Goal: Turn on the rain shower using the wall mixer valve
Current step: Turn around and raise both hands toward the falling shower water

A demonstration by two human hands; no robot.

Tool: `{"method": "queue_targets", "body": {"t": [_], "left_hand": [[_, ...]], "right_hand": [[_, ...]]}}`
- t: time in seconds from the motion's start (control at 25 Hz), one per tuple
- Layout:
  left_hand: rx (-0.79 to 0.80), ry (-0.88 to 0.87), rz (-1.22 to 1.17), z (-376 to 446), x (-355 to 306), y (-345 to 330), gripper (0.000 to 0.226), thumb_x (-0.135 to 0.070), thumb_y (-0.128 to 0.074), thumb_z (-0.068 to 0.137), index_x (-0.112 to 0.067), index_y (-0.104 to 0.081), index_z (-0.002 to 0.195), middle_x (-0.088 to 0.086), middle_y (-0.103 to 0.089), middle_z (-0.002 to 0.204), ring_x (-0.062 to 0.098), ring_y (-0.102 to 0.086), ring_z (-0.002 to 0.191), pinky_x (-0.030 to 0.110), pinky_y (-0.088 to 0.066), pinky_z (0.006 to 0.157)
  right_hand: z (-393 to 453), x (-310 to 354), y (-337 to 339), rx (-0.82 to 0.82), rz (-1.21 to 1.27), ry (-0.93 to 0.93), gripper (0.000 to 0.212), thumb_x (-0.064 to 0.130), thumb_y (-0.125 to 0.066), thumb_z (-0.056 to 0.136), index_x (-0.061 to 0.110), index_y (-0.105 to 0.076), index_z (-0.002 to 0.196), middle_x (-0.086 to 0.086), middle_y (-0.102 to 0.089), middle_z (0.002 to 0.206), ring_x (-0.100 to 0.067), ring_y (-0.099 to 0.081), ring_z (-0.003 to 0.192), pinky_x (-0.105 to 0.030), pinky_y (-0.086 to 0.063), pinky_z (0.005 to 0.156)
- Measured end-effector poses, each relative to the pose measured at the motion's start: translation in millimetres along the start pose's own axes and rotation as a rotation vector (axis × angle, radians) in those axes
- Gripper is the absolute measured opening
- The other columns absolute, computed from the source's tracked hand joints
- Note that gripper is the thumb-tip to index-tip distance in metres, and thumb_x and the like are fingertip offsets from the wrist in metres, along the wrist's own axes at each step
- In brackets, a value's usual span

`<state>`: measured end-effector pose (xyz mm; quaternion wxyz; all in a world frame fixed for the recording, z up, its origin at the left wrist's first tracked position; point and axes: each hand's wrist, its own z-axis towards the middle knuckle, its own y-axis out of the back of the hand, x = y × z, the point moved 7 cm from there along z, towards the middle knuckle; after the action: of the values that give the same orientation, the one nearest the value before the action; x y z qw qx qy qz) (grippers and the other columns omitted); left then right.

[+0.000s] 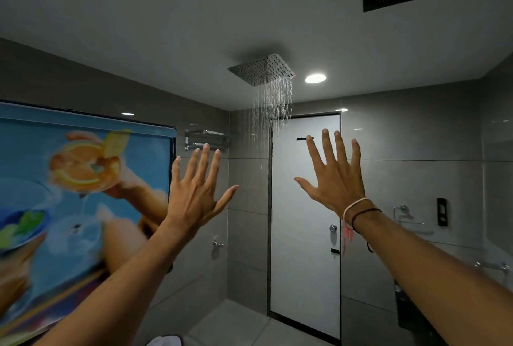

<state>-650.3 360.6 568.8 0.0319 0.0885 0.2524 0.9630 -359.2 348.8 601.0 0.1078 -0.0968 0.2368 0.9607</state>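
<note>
A: Nearest, the left hand [194, 193] and right hand [337, 179] are raised with fingers spread, each grip released, holding nothing.

B: Which step?

A: Done, I'd judge: the rain shower [262, 69] on the ceiling beyond is pouring water. The wall mixer valve isn't identifiable here.

B: Next?

A: Nothing but lowering the hands. Farther off: printed blind [83, 193], towel rack [206, 138], white door [305, 234]. Nothing obstructs.

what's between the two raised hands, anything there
In the head view, between the left hand and right hand shows grey wall tile, the white door's left edge, and water falling from the shower head.
</note>
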Motion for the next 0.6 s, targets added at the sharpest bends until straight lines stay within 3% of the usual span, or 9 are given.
{"method": "queue_targets", "body": {"t": [0.4, 0.6], "left_hand": [[0.01, 0.012, -0.009, -4, -1, 10, 0.095, -0.081, -0.008, 0.086, -0.02, -0.001, 0.159, 0.014, -0.003, 0.169, 0.031, -0.007, 0.156, 0.064, -0.009, 0.123], [-0.001, 0.012, 0.003, -3, 1, 18, 0.095, -0.08, -0.011, 0.087, -0.02, -0.003, 0.159, 0.014, -0.003, 0.169, 0.031, -0.008, 0.156, 0.064, -0.01, 0.123]], "right_hand": [[-6, -6, 10, -0.008, -0.002, -0.018, 0.103, 0.079, -0.029, 0.085, 0.019, -0.021, 0.168, -0.022, -0.015, 0.174, -0.046, -0.015, 0.159, -0.07, -0.011, 0.124], [-8, -8, 14, -0.012, -0.019, -0.029, 0.102, 0.079, -0.031, 0.085, 0.018, -0.026, 0.167, -0.024, -0.021, 0.172, -0.047, -0.021, 0.157, -0.071, -0.016, 0.123]]}}
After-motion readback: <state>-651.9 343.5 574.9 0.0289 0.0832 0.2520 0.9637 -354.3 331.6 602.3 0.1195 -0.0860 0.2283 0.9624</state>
